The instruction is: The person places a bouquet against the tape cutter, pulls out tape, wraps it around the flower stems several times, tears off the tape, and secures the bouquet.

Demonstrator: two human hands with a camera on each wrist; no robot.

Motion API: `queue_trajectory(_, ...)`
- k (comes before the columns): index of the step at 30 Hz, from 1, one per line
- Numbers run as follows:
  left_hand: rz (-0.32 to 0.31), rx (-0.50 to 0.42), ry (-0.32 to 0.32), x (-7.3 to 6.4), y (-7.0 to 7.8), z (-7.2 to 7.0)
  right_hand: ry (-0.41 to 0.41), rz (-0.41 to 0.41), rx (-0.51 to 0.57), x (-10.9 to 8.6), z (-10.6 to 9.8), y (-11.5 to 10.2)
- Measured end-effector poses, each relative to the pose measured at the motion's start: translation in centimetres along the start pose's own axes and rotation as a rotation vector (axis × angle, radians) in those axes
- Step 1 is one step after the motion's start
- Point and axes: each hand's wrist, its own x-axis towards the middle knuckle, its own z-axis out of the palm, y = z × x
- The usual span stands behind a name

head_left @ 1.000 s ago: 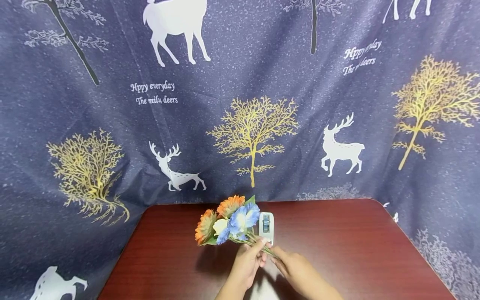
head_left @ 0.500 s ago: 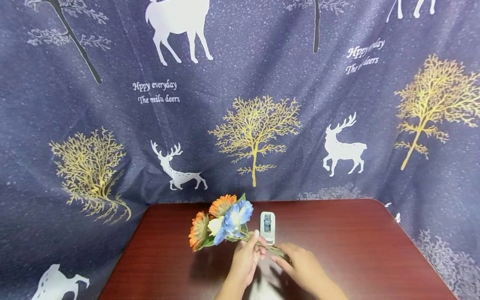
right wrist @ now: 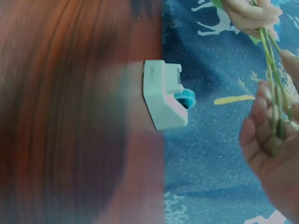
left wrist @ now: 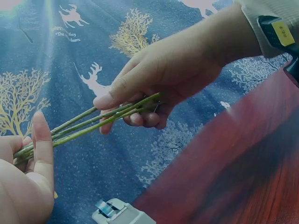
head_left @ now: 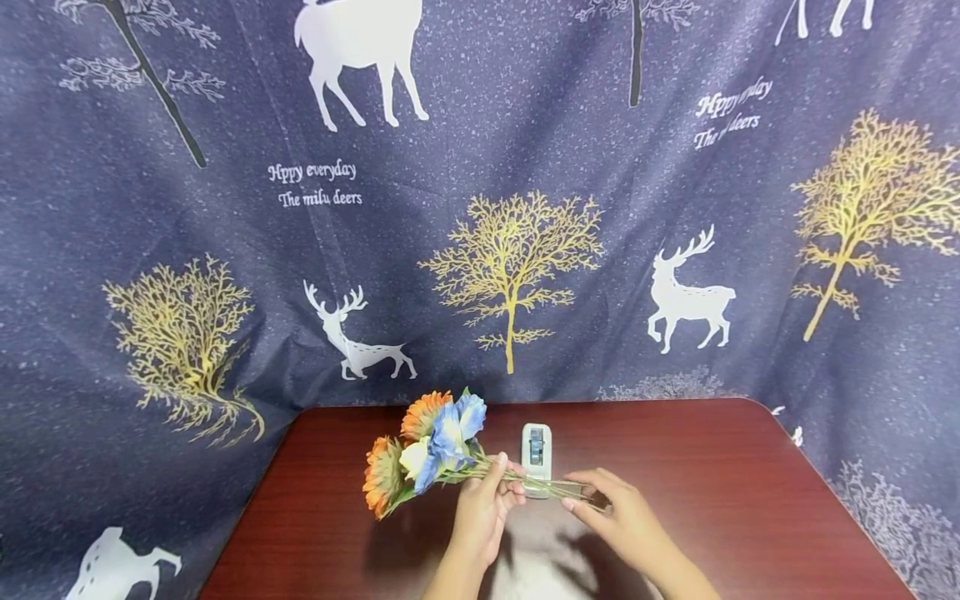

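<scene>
A bunch of artificial flowers (head_left: 447, 442), with orange, blue and cream blooms, is held over the table with its heads to the left. My left hand (head_left: 483, 508) grips the stems (left wrist: 88, 122) just below the blooms. At the cut ends of the stems is my right hand (head_left: 618, 512), thumb on one side and curled fingers on the other. In the right wrist view, those stem ends lie across the right fingers (right wrist: 261, 121). Behind the stems, a white tape dispenser (head_left: 546, 458) with a blue tape roll (right wrist: 186, 99) stands on the table.
The reddish-brown wooden table (head_left: 712, 475) has rounded far corners. Beyond its far edge hangs a dark blue cloth (head_left: 465, 125) printed with white deer and golden trees. Light glares on the table (head_left: 536, 575) between the forearms.
The blooms have moved left and slightly down, and the stems lie nearer level. My right hand has shifted right along the stems, so more stem shows between the hands.
</scene>
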Motion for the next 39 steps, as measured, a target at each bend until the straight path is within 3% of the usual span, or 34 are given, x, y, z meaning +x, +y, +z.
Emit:
queue_trajectory(6,0.007,-0.019,-0.019,-0.1,0.2,-0.1,-0.037,0.073,0.329,-0.1,-0.3,0.7)
queue_trajectory(11,0.003,-0.036,-0.014,-0.1,0.2,0.0,-0.046,0.141,0.485,0.1,-0.5,0.8)
queue_trajectory(19,0.008,-0.014,0.004,-0.2,0.2,0.3,-0.012,0.352,0.617,0.5,-0.5,0.5)
queue_trajectory(27,-0.008,0.010,0.038,-0.6,-0.5,0.9,0.110,0.482,0.590,0.7,0.2,-0.7)
queue_trajectory(32,-0.003,0.009,0.040,-0.8,-0.8,1.2,0.145,0.503,0.651,0.7,0.6,-1.0)
queue_trajectory(39,0.022,0.000,0.047,-0.6,-0.7,1.2,0.166,0.384,0.788,0.8,1.0,-0.8)
